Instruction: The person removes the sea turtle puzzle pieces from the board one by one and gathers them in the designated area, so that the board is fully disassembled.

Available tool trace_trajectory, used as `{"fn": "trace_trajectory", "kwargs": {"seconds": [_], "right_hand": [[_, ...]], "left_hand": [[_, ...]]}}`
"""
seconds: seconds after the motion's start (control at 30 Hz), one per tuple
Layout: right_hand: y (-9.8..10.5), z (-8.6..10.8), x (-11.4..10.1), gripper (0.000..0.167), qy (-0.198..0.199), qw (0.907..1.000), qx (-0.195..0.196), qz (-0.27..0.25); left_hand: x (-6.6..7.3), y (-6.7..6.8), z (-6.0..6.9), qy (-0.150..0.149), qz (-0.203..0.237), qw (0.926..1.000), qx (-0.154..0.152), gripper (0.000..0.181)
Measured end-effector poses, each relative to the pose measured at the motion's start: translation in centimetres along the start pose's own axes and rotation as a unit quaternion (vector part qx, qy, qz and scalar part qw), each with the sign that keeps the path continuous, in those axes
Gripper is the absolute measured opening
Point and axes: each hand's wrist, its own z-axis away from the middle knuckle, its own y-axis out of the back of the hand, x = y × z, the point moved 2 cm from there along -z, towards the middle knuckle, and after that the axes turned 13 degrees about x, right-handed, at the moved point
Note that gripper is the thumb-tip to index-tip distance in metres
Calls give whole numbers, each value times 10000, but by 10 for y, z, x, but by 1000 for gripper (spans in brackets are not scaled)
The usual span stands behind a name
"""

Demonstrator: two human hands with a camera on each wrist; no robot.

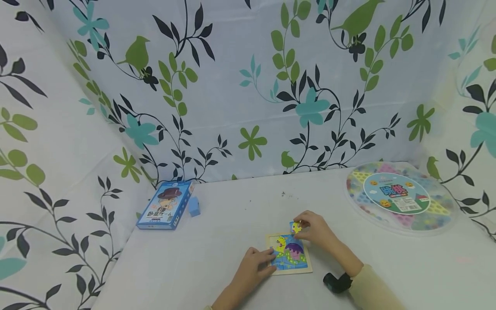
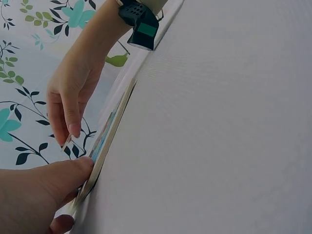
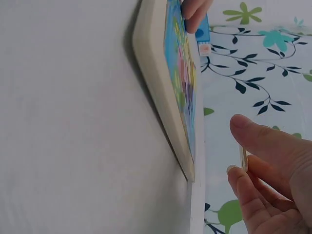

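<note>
A square jigsaw puzzle (image 1: 286,260) in a pale wooden frame lies on the table, with yellow, purple and blue artwork. My left hand (image 1: 252,269) rests at its left side, the fingertips touching the frame and picture edge. In the left wrist view, one of this hand's digits (image 2: 73,170) presses on the frame. Above the puzzle's far right corner, my right hand (image 1: 315,232) pinches a small puzzle piece (image 1: 296,227) coloured blue and yellow. That puzzle piece (image 3: 244,158) appears edge-on between thumb and fingers in the right wrist view, apart from the frame.
At the back left stand a blue card-game box (image 1: 164,206) and a small blue block (image 1: 194,206) beside it. A round, flat, colourful package (image 1: 403,198) lies at the back right. A black wrist device (image 1: 336,283) is on the right wrist. Patterned cloth (image 1: 240,86) hangs behind the table.
</note>
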Motion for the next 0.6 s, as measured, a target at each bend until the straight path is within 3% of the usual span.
{"fn": "trace_trajectory", "kwargs": {"seconds": [0.27,0.6], "right_hand": [[23,-1,18,36,-160,9995,187,199],[36,-1,38,36,-271,9983,173,477]], "left_hand": [[5,-5,2,523,-215,9984,-16,34],[4,-3,1,573,66,9983,10,33]]}}
